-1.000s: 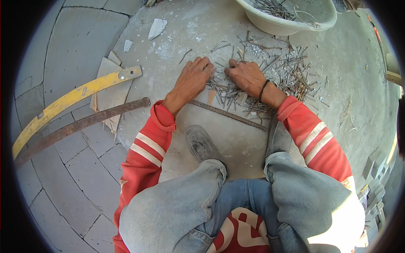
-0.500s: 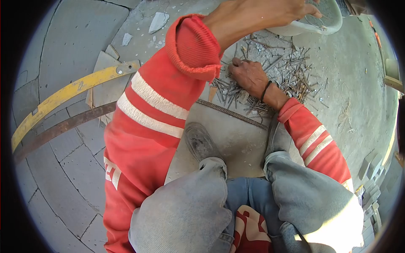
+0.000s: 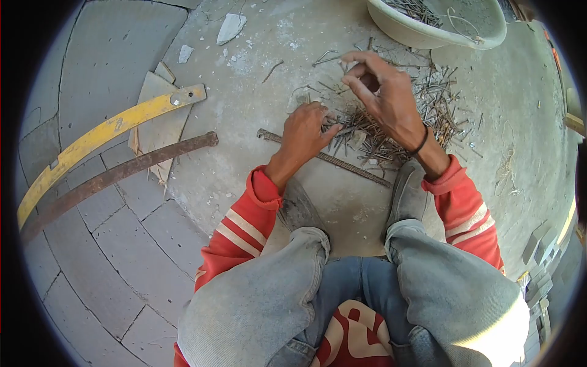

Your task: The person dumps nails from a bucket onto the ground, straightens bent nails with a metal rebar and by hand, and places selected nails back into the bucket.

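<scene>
At the left edge of a heap of loose nails [image 3: 437, 113], my left hand [image 3: 304, 136] reaches down with thumb and fingers apart, touching the pile's edge; its fingertips are partly hidden. My right hand [image 3: 394, 101] is over the upper left of the heap. A gap shows between its thumb and forefinger, and the other fingers are curled in shadow. Just left of that hand lies a bent nail [image 3: 323, 59] on the concrete. A pale plastic basin [image 3: 408, 35] stands beyond the heap, with nails [image 3: 419, 11] and a loop of wire in it.
A ribbed steel bar [image 3: 342, 164] lies between my shoes [image 3: 408, 194] and the nails. To the left are a yellow curved metal strip [image 3: 116, 125], a rusty bar [image 3: 131, 168] and flat board pieces [image 3: 160, 125]. Tangled string [image 3: 506, 165] lies on the right.
My left hand has come back from the basin and down to the heap's left edge. My right hand has lifted slightly off the nails, its thumb and forefinger now apart.
</scene>
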The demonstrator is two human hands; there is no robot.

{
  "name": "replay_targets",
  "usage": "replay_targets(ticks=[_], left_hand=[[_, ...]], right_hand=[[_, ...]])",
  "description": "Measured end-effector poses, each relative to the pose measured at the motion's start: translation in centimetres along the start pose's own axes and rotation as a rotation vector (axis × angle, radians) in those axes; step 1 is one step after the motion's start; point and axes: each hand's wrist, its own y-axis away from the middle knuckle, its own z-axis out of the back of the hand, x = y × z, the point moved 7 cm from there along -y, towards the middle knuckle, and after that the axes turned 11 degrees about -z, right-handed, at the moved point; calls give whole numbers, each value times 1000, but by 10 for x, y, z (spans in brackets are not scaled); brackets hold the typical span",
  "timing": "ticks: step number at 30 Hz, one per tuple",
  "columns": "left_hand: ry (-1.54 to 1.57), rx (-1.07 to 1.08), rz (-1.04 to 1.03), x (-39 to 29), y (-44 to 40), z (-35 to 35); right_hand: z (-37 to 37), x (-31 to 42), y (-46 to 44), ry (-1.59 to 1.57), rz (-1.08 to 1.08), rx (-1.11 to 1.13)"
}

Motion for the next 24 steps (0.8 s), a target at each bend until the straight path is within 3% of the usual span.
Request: replay_targets(ticks=[2, 4, 6, 7, 8, 10, 12, 13, 15, 17, 20, 21, 23, 24], left_hand=[[-92, -145, 24, 2, 7, -9], [-60, -130, 43, 3, 8, -15], [-40, -121, 58, 3, 3, -8], [229, -85, 259, 11, 4, -3], [497, -49, 462, 19, 11, -5], [631, -109, 466, 28, 14, 1], [766, -172, 469, 30, 17, 10], [882, -200, 500, 27, 17, 14], [999, -224, 522, 21, 11, 24], [976, -260, 518, 12, 2, 38], [1035, -342, 406, -9, -26, 55], [1038, -335, 402, -15, -34, 58], [994, -328, 244, -29, -52, 68], [998, -321, 241, -30, -55, 67]], right_hand=[[45, 48, -2, -21, 211, -235], [98, 69, -11, 150, 280, -454], [133, 71, -31, -34, 287, -534], [148, 72, -38, -96, 291, -561], [156, 79, -38, 95, 348, -589], [168, 83, -44, 275, 414, -608], [179, 60, -65, 405, 32, -612], [162, 75, -51, 693, 300, -829], [138, 91, -32, 573, 315, -868], [122, 91, -17, 480, 242, -656], [50, 57, 4, 359, 34, -71], [42, 46, 11, 362, 30, -77], [12, 21, 20, 277, -85, 238], [18, 25, 20, 279, -91, 233]])
